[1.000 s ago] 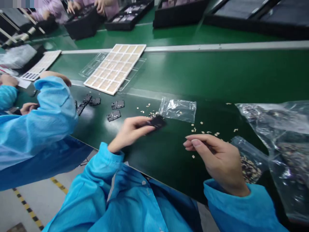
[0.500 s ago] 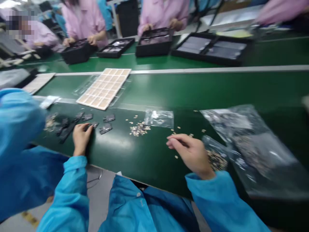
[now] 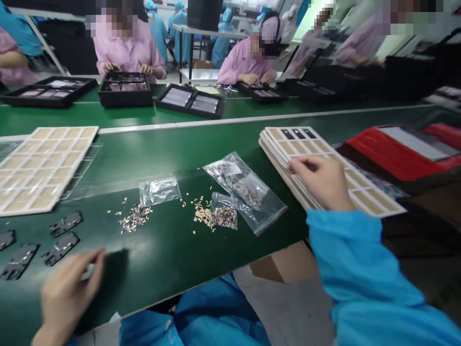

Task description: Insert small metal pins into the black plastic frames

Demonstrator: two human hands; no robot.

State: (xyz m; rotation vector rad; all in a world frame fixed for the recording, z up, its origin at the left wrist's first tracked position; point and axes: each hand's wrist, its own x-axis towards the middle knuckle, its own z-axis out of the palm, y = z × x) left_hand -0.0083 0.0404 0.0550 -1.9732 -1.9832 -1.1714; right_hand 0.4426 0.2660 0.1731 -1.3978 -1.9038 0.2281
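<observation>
My right hand (image 3: 324, 180) is over the stack of white-framed grid trays (image 3: 360, 192), fingers pinched together; whatever they hold is too small to make out. Three dark pieces sit in the top tray's far row. My left hand (image 3: 74, 288) hovers at the near left edge of the green table, thumb and fingertips brought together, their content hidden. Beside it lie several black parts (image 3: 61, 247). Piles of tiny pieces (image 3: 135, 218) and tan bits (image 3: 202, 215) lie mid-table, by a small clear bag (image 3: 159, 191) and a larger clear bag (image 3: 264, 204).
Another grid tray (image 3: 46, 163) lies at the left. Red cases (image 3: 399, 151) are at the right. Across the table, people in pink work at black boxes (image 3: 126, 96) and a black tray (image 3: 190, 102). A cardboard box (image 3: 288, 264) is below the table edge.
The view has swung to the right, bringing the tray stack and red cases into sight. My right hand has moved from the small pieces to the stack. My left hand has left the black parts.
</observation>
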